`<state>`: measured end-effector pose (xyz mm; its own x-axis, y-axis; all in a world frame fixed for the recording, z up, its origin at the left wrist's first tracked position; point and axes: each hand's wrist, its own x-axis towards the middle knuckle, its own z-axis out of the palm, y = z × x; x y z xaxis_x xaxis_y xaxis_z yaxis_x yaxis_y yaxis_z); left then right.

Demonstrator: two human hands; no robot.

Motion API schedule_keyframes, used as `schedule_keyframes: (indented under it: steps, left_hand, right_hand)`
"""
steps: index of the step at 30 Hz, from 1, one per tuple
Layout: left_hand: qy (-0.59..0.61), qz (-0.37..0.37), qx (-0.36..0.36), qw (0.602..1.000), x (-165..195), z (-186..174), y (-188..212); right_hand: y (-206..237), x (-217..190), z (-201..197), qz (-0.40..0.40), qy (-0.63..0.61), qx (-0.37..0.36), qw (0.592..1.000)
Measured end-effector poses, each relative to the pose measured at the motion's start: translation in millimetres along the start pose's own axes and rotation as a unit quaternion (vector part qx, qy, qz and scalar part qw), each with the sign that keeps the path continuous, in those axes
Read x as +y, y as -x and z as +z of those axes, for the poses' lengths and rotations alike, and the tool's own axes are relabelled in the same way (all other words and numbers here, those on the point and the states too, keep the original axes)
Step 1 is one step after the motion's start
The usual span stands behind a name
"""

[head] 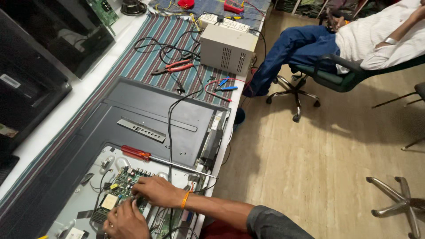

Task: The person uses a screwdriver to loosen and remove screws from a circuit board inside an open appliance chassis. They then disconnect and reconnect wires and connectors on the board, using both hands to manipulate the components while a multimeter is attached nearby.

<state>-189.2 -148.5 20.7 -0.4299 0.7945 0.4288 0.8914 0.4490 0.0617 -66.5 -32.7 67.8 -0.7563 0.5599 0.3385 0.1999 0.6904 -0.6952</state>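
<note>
the left hand (127,221) is cut off by the bottom edge, both hands cover part of the green circuit board (121,188), and fingertip contact there cannot be told.

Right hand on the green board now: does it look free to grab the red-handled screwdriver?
Probably yes. The right hand rests on the green circuit board, and the red-handled screwdriver lies just beyond it on the panel, uncovered. Only a black cable crosses its shaft, away from the handle.

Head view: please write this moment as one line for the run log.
left hand: on circuit board | right hand: on circuit board | screwdriver: lying beside, untouched | seated person: apart
</note>
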Motion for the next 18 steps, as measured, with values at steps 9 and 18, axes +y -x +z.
schedule_keyframes:
  steps: [9,18]
  left_hand:
    - [0.011,-0.020,-0.013,1.000,11,-10,4]
    - [-0.033,-0.031,-0.021,0.999,16,-12,4]
  right_hand:
    - [3,9,7,0.017,-0.028,0.025,0.999]
    - [4,7,8,0.036,-0.014,0.021,0.999]
